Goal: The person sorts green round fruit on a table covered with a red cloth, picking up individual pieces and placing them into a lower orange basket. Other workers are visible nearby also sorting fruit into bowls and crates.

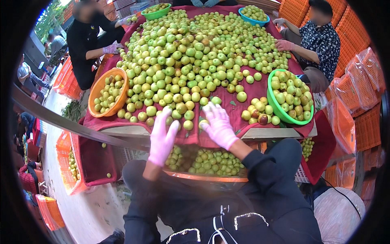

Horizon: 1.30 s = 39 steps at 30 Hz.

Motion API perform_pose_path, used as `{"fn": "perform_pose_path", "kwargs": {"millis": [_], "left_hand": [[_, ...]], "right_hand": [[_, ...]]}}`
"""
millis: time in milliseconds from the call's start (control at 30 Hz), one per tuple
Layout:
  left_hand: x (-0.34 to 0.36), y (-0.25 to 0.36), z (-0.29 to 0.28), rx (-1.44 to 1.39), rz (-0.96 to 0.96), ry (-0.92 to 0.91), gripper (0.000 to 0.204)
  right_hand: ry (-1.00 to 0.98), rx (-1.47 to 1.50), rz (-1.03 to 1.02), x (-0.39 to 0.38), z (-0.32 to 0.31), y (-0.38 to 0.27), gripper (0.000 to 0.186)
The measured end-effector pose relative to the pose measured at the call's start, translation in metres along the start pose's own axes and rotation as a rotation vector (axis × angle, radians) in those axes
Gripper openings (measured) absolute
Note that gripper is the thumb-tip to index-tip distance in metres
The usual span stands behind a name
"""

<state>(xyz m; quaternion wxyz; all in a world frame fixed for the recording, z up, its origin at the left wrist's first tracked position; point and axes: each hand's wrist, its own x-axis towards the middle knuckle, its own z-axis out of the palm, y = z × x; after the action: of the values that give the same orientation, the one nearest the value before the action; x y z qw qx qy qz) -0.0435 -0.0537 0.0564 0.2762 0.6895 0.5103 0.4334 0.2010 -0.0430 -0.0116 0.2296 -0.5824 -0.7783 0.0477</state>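
Observation:
A large heap of round green-yellow jujubes (174,61) covers the red cloth (254,93) on the table in front of me. My left hand (162,136), in a pink glove, is over the table's near edge with its fingers apart and nothing seen in it. To its right, my right hand (220,126), also pink-gloved, stretches its fingers toward the near side of the heap. One jujube (216,100) lies at its fingertips, and another (204,123) is beside its thumb, partly hidden. Loose jujubes (188,125) sit between my hands.
An orange basket (125,91) of jujubes tilts at the left; a green basket (280,114) stands at the right beside a small browned pile (263,118). Below the edge, a crate (215,162) holds more. Co-workers sit around the table. Orange crates (341,36) are stacked at right.

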Motion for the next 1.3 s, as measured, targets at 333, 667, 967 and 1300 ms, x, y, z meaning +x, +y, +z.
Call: {"fn": "perform_pose_path", "kwargs": {"millis": [333, 667, 967, 1300], "left_hand": [[0.038, -0.059, 0.064, 0.754, 0.037, -0.014, 0.085], [0.051, -0.052, 0.067, 0.651, 0.09, -0.062, 0.087], [0.055, -0.028, 0.056, 0.326, 0.144, 0.107, 0.054], [0.068, -0.052, 0.031, -1.515, -0.637, -0.146, 0.034]], "right_hand": [[0.369, 0.157, -0.005, 0.046, -0.027, 0.035, 0.026], [-0.059, -0.732, 0.17, 0.149, -0.005, 0.096, 0.019], [0.124, -0.263, 0.224, 0.126, -0.024, 0.1, 0.039], [0.189, 0.675, -0.164, 0.177, -0.008, -0.028, 0.019]]}}
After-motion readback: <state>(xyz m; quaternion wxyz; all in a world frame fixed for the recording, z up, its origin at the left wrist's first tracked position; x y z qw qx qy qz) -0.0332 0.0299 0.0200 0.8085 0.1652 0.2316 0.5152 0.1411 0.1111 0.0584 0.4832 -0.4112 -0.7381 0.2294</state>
